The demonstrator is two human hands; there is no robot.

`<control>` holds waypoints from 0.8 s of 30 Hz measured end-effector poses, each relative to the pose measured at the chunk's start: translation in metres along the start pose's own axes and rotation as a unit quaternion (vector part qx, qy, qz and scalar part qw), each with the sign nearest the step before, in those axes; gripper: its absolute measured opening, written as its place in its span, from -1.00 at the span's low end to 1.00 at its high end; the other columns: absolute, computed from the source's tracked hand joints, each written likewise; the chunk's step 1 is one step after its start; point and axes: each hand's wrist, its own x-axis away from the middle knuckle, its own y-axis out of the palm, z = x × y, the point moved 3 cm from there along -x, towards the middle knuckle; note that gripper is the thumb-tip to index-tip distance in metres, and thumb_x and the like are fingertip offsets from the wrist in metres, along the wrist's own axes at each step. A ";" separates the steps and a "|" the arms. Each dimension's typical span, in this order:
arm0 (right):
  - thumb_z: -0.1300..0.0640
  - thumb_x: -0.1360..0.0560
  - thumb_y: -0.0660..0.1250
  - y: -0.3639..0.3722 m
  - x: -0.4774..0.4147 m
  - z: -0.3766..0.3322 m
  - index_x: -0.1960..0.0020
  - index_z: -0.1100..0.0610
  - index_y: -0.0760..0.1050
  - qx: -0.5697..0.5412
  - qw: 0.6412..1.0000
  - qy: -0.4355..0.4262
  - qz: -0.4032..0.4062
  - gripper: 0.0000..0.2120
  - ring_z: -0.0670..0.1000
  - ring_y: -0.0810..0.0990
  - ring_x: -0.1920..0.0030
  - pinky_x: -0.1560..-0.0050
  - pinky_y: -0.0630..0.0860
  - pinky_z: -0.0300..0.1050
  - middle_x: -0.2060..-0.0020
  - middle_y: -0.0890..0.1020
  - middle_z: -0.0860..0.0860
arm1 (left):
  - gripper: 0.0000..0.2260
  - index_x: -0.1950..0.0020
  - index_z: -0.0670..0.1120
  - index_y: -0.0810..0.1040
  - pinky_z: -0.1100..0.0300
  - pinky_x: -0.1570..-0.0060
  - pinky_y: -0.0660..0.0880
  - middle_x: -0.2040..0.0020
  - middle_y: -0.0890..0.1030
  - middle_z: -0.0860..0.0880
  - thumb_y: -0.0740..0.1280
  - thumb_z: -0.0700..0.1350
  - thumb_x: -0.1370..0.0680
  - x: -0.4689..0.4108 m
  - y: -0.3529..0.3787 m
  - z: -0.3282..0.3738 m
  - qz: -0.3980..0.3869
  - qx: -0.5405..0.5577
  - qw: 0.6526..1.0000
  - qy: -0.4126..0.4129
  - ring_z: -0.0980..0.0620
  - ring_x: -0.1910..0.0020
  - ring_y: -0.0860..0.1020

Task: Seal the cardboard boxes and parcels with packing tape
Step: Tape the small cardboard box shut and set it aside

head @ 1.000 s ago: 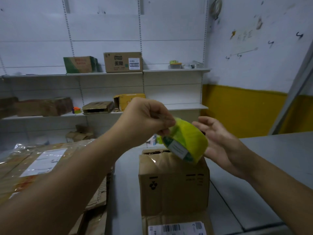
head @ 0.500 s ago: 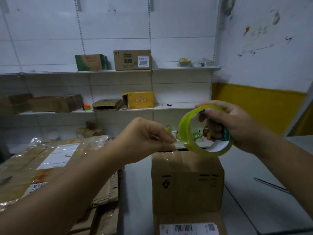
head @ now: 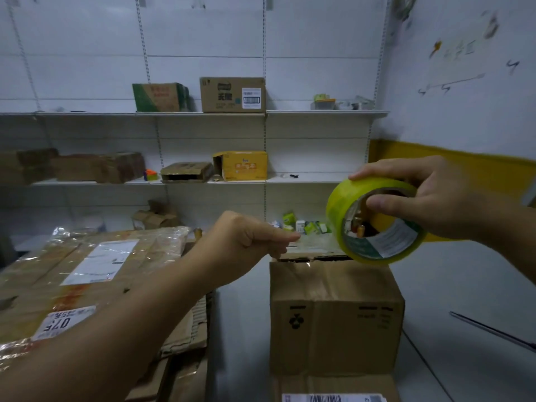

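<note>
The tape roll (head: 338, 216), yellow-green with a printed paper core, is held in the air just above the far top edge of the cardboard box (head: 333, 309), right of centre. It is carried by the right hand (head: 429, 198), whose grip is closed on it: the thumb is hooked inside the core and the fingers are laid over the outer rim. A clear strip of tape (head: 314, 242) is stretched leftward from the roll, and its free end is pinched in the narrow grip of the left hand (head: 246, 239), thumb against forefinger, the other fingers curled in. The box is stood on the grey bench (head: 464, 285); a ragged dark gap is seen along its far top edge, and a small dark symbol (head: 295, 320) and lines of print too blurred to read are seen on its near face. A white shipping label with a barcode (head: 333, 398) is cut off at the bottom edge. To the left a large parcel (head: 87, 271) wrapped in shiny tape is laid flat, and on its near label (head: 62, 322) the digits "07" can be made out. On the wall shelves behind, a brown carton (head: 232, 94) with a barcode sticker and Chinese characters is set beside a green carton (head: 158, 97), and a yellow carton (head: 240, 165) is set on the shelf below.
</note>
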 end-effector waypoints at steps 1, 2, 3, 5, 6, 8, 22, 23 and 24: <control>-0.13 -0.22 0.39 -0.004 -0.001 0.000 0.11 -0.41 0.58 0.017 1.000 -0.005 -0.011 -0.73 -0.45 0.52 0.04 0.23 0.44 -0.54 0.13 0.55 -0.53 | -0.70 -0.20 0.00 0.51 0.45 0.10 0.52 0.14 0.62 0.17 0.36 -0.21 -0.50 0.001 0.000 -0.002 0.012 -0.002 1.000 0.017 0.23 0.14 0.63; -0.17 -0.23 0.41 -0.009 -0.001 0.000 0.07 -0.42 0.57 0.040 0.999 -0.013 -0.023 -0.71 -0.42 0.52 0.02 0.21 0.46 -0.52 0.11 0.56 -0.51 | -0.71 -0.20 0.00 0.51 0.47 0.10 0.51 0.15 0.61 0.17 0.35 -0.14 -0.49 0.002 -0.002 -0.003 0.026 0.003 0.999 0.030 0.26 0.15 0.63; -0.26 -0.25 0.44 -0.014 0.000 0.000 0.04 -0.45 0.54 0.066 0.997 -0.021 -0.037 -0.71 -0.36 0.54 -0.01 0.18 0.50 -0.45 0.07 0.57 -0.46 | -0.72 -0.20 0.02 0.51 0.48 0.10 0.51 0.15 0.61 0.15 0.31 -0.07 -0.49 0.003 -0.006 -0.004 0.039 0.014 0.998 0.038 0.28 0.15 0.62; -0.45 -0.23 0.36 -0.024 0.004 0.002 -0.03 -0.44 0.53 0.121 0.989 -0.020 -0.078 -0.62 -0.19 0.59 -0.02 0.07 0.56 -0.20 0.01 0.61 -0.33 | -0.70 -0.23 0.08 0.43 0.46 0.10 0.52 0.14 0.62 0.12 0.22 -0.02 -0.50 0.004 -0.012 -0.004 0.050 0.015 0.997 0.058 0.24 0.13 0.62; -0.49 -0.21 0.33 -0.029 0.007 0.004 -0.05 -0.41 0.54 0.141 0.984 -0.014 -0.103 -0.56 -0.13 0.61 -0.01 0.05 0.58 -0.07 0.00 0.62 -0.27 | -0.70 -0.25 0.08 0.41 0.44 0.11 0.54 0.14 0.61 0.11 0.21 -0.02 -0.51 0.003 -0.014 -0.004 0.048 0.002 0.996 0.071 0.22 0.12 0.63; -0.42 -0.25 0.33 -0.034 0.011 0.011 -0.08 -0.39 0.54 0.170 0.975 -0.004 -0.144 -0.59 -0.10 0.63 0.01 0.02 0.58 -0.02 -0.01 0.63 -0.23 | -0.69 -0.26 0.09 0.38 0.44 0.11 0.54 0.13 0.60 0.12 0.20 -0.03 -0.52 0.002 -0.015 -0.006 0.042 -0.026 0.995 0.086 0.21 0.10 0.62; -0.02 -0.27 0.34 -0.052 0.031 0.033 -0.14 -0.48 0.22 0.318 0.925 0.060 -0.197 -0.43 -0.18 0.54 0.26 0.32 0.55 -0.07 0.08 0.49 -0.37 | -0.71 -0.25 0.05 0.42 0.57 0.08 0.45 0.14 0.57 0.16 0.07 0.11 -0.62 0.003 -0.012 -0.021 0.048 -0.064 0.987 0.140 0.32 0.07 0.54; 0.02 -0.28 0.34 -0.053 0.035 0.035 -0.15 -0.47 0.24 0.294 0.936 0.059 -0.187 -0.43 -0.15 0.56 0.27 0.31 0.56 -0.06 0.09 0.52 -0.35 | -0.71 -0.26 0.06 0.42 0.56 0.09 0.45 0.13 0.57 0.16 0.07 0.11 -0.62 0.004 -0.013 -0.022 0.050 -0.064 0.987 0.138 0.35 0.07 0.54; 0.05 -0.31 0.36 -0.054 0.038 0.037 -0.14 -0.46 0.25 0.275 0.943 0.057 -0.180 -0.43 -0.15 0.59 0.24 0.27 0.58 -0.06 0.07 0.55 -0.34 | -0.71 -0.26 0.07 0.42 0.56 0.09 0.46 0.13 0.58 0.16 0.07 0.12 -0.62 0.005 -0.013 -0.023 0.053 -0.068 0.987 0.134 0.39 0.07 0.53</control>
